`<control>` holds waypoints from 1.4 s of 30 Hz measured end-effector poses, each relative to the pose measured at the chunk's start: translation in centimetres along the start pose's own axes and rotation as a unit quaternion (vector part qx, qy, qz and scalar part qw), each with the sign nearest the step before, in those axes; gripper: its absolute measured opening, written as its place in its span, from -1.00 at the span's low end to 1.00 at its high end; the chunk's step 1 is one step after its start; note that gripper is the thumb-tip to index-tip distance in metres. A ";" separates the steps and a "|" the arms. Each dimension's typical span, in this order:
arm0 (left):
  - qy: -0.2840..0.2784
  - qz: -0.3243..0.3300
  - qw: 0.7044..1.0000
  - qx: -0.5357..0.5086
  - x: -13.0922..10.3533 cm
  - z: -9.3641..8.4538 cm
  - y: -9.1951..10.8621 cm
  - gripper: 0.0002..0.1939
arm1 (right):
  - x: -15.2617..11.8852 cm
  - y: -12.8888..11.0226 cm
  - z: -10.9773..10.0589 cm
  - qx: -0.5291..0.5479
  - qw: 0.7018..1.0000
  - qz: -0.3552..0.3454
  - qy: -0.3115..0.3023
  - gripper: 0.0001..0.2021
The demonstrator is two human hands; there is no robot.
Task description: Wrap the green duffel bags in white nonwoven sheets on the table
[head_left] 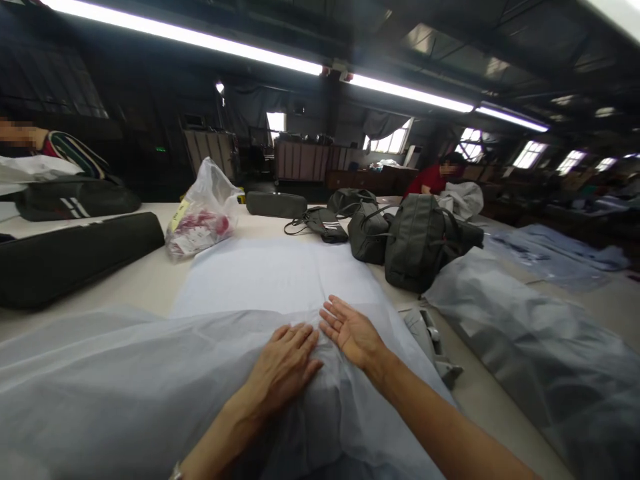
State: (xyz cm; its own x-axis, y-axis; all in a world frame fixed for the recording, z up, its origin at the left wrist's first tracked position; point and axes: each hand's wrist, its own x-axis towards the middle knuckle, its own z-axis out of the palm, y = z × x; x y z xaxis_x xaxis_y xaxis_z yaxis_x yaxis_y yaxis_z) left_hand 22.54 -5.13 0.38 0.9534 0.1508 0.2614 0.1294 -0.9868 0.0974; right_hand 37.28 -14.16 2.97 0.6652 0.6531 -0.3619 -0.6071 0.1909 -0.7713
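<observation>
Grey sheet point(145, 380), thin and see-through, creased, spread along near edge of bench point(150, 283), from left side to centre, overlapping near part of white sheet point(255, 273). White sheet runs from there toward far edge. Left hand point(285, 363) palm down on grey sheet, fingers straight and nearly together, gripping nothing. Right hand point(353, 333) just beside it, open, palm turned up and inward, fingers extended, gripping nothing; can't tell if it touches the sheet. Metallic band point(176, 472) on left wrist.

Right of white sheet: grey tool point(433, 340), type unclear. Beyond it, along right edge, dark bundle point(540, 360) under translucent wrap. Far edge, centre to right: dark case point(277, 205), small striped bag point(327, 227), big bag point(413, 243). Far edge, left of centre: clear bag point(205, 217), reddish contents. Far left corner: long bag point(85, 257), another striped bag point(80, 198) behind. Two other people near far side, one in red point(427, 179), one with striped sleeve point(75, 150).
</observation>
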 end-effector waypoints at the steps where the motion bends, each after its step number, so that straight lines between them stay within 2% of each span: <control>1: -0.002 0.000 1.000 -0.003 0.2 0.1 -0.1 -0.57 | 0.2 -0.8 -0.5 -0.021 1.000 -0.019 -0.003 -0.60; 3: -0.006 0.000 1.000 -0.012 0.4 0.4 -0.3 -0.56 | 0.1 -2.7 -2.2 -0.093 0.990 -0.101 -0.009 -0.50; 4: -0.012 0.001 1.000 -0.019 0.4 0.6 -0.5 -0.55 | -0.1 -3.6 -3.6 -0.149 0.976 -0.159 0.003 -0.45; 6: -0.031 0.003 0.999 -0.033 0.4 0.8 -0.8 -0.53 | -1.3 -5.1 -7.4 -0.285 0.923 -0.252 0.058 -0.38; 7: -0.039 0.000 0.998 -0.039 0.4 0.9 -1.0 -0.52 | -2.1 -5.5 -9.7 -0.342 0.900 -0.254 0.096 -0.36; 9: -0.044 -0.006 0.998 -0.049 0.3 1.0 -1.4 -0.50 | -4.4 -5.5 -14.2 -0.407 0.887 -0.167 0.139 -0.35; 11: -0.036 -0.008 0.998 -0.059 0.2 1.2 -1.7 -0.49 | -6.9 -4.7 -17.3 -0.422 0.898 -0.055 0.108 -0.37; 12: -0.032 -0.006 0.997 -0.064 0.2 1.3 -1.8 -0.49 | -8.0 -4.0 -18.2 -0.416 0.906 -0.016 0.077 -0.39; 14: -0.028 -0.001 0.997 -0.071 0.2 1.5 -2.0 -0.50 | -9.5 -2.9 -18.4 -0.390 0.920 0.023 0.015 -0.44; 16: -0.029 0.004 0.997 -0.070 0.2 1.6 -2.0 -0.50 | -9.9 -2.2 -17.3 -0.369 0.929 0.023 -0.028 -0.48; 18: -0.035 0.008 0.997 -0.065 0.2 1.5 -2.1 -0.50 | -9.8 -2.2 -15.9 -0.376 0.926 -0.034 -0.004 -0.46; 19: -0.038 0.009 0.997 -0.062 0.2 1.4 -2.2 -0.49 | -9.8 -2.4 -15.5 -0.392 0.915 -0.092 0.038 -0.45; 20: -0.042 0.009 0.997 -0.060 0.2 1.4 -2.2 -0.48 | -9.9 -2.7 -15.2 -0.415 0.890 -0.161 0.094 -0.45; 22: -0.047 0.009 0.997 -0.058 0.2 1.3 -2.3 -0.48 | -10.6 -3.2 -15.2 -0.470 0.819 -0.274 0.185 -0.53; 23: -0.049 0.009 0.997 -0.058 0.2 1.2 -2.3 -0.48 | -11.1 -3.3 -15.4 -0.498 0.795 -0.287 0.194 -0.59; 24: -0.049 0.009 0.997 -0.060 0.3 1.2 -2.3 -0.48 | -11.5 -3.2 -15.7 -0.524 0.790 -0.263 0.176 -0.62; 28: -0.047 0.005 0.997 -0.065 0.3 1.0 -2.2 -0.47 | -12.0 -1.5 -16.5 -0.541 0.840 -0.034 0.030 -0.66; 30: -0.053 0.004 0.996 -0.068 0.4 0.8 -2.0 -0.46 | -11.3 -0.4 -16.3 -0.498 0.867 0.005 0.006 -0.66; 34: -0.064 -0.007 0.995 -0.073 0.5 0.0 -1.7 -0.45 | -10.1 -0.1 -15.7 -0.431 0.902 -0.017 0.026 -0.68; 39: -0.059 -0.012 0.994 -0.085 0.5 -0.3 -1.6 -0.45 | -9.0 -2.9 -15.9 -0.376 0.920 -0.098 0.041 -0.63; 42: -0.057 -0.018 0.994 -0.091 0.4 -0.1 -1.6 -0.44 | -7.5 -3.3 -16.8 -0.381 0.919 -0.099 0.024 -0.62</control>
State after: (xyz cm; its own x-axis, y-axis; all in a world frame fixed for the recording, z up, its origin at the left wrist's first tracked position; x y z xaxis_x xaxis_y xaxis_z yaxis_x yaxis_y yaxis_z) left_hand 22.64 -3.45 0.44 0.9749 0.1677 0.1461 0.1219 -0.9524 0.2795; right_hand 41.62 -32.01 -0.62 0.7594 0.6244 -0.1829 -0.0034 -0.2773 -0.9608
